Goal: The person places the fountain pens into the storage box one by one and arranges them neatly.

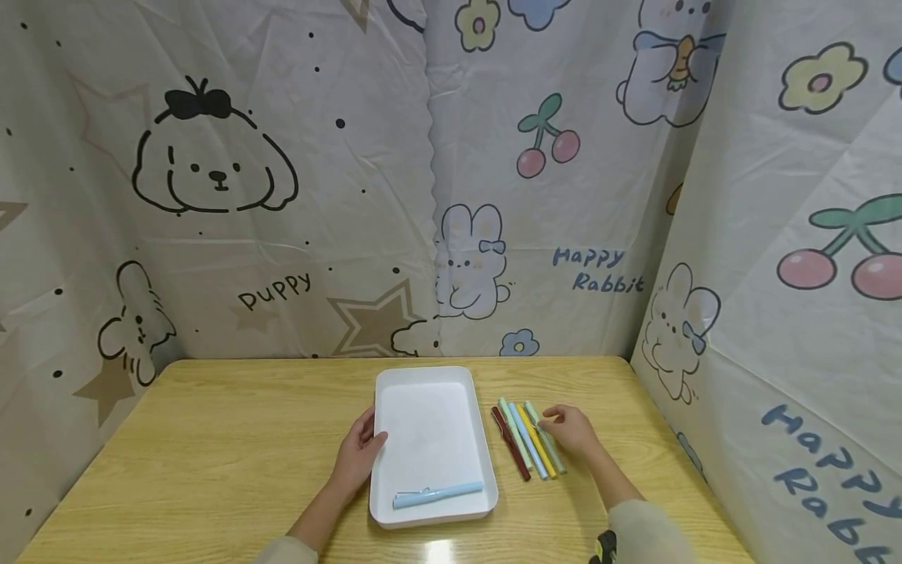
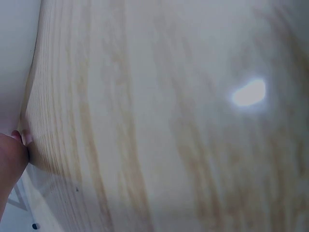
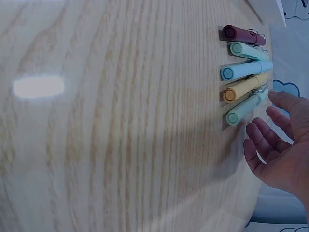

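Observation:
A white tray (image 1: 423,423) lies lengthwise on the table, with a light blue pen (image 1: 438,495) across its near end. My left hand (image 1: 357,454) grips the tray's left side, thumb over the rim. To the right of the tray several capped pens lie in a slanted row: a dark red pen (image 1: 510,444), a light green pen (image 1: 517,436), a light blue one, a yellow pen (image 1: 539,448) and an outer green pen (image 3: 247,107). Beside that outer pen is my right hand (image 1: 572,431), fingers loosely bent, thumb and forefinger close to its far end and nothing held.
The wood-grain table (image 1: 247,446) stretches left and right of the tray. A printed cloth (image 1: 338,196) hangs behind it and along both sides, close to the table's far edge.

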The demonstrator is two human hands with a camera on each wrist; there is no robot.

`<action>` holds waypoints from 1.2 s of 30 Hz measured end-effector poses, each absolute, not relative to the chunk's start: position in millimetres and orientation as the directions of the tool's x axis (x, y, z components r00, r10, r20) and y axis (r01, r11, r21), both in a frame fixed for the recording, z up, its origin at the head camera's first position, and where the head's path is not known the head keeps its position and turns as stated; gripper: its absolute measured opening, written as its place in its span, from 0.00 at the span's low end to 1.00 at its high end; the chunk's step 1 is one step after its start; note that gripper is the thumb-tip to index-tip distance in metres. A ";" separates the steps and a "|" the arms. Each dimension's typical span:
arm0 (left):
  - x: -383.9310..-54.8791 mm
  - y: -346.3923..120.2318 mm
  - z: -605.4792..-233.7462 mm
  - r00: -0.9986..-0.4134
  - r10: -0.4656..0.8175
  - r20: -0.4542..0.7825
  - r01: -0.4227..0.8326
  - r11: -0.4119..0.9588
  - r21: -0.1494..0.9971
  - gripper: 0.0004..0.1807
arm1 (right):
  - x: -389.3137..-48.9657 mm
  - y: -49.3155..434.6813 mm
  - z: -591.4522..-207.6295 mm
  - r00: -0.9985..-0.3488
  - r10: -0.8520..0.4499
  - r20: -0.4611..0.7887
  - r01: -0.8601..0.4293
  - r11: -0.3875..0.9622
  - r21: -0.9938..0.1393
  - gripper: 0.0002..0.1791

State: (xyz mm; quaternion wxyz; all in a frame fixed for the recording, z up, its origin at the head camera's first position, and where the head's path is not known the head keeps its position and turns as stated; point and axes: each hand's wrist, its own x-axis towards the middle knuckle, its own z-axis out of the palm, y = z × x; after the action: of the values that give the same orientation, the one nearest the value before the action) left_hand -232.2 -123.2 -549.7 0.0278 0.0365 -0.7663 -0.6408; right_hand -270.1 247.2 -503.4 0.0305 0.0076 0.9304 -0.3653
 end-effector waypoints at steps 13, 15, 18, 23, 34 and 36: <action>-229.6 -122.2 -546.4 -0.996 -0.086 -0.014 -0.029 0.168 0.985 0.31 | -269.6 245.2 -515.3 -0.996 0.031 -0.086 0.083 0.694 -0.716 0.15; -229.2 -122.1 -545.9 -0.996 -0.086 -0.014 -0.029 0.169 0.985 0.31 | -269.6 245.2 -515.9 -0.996 0.029 -0.084 0.080 0.699 -0.711 0.15; -229.0 -122.2 -545.3 -0.996 -0.089 -0.018 -0.033 0.173 0.984 0.31 | -269.9 245.4 -516.2 -0.997 0.027 -0.068 0.067 0.709 -0.702 0.15; -229.5 -122.0 -545.5 -0.996 -0.088 -0.020 -0.035 0.176 0.984 0.31 | -270.5 247.0 -516.5 -0.998 0.038 -0.040 0.055 0.726 -0.686 0.13; -230.3 -122.4 -545.7 -0.995 -0.095 -0.028 -0.044 0.171 0.984 0.31 | -271.9 242.3 -513.6 -0.996 0.071 -0.060 0.093 0.735 -0.671 0.16; -230.2 -122.3 -545.9 -0.995 -0.097 -0.033 -0.050 0.173 0.984 0.31 | -272.0 242.3 -513.1 -0.995 0.069 -0.067 0.096 0.731 -0.675 0.17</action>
State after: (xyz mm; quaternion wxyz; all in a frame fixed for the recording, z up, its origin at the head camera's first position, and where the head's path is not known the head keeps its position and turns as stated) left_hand -230.2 -122.3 -545.9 0.0184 0.0479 -0.7656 -0.6412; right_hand -272.0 242.3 -513.1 0.0186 0.0442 0.9303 -0.3638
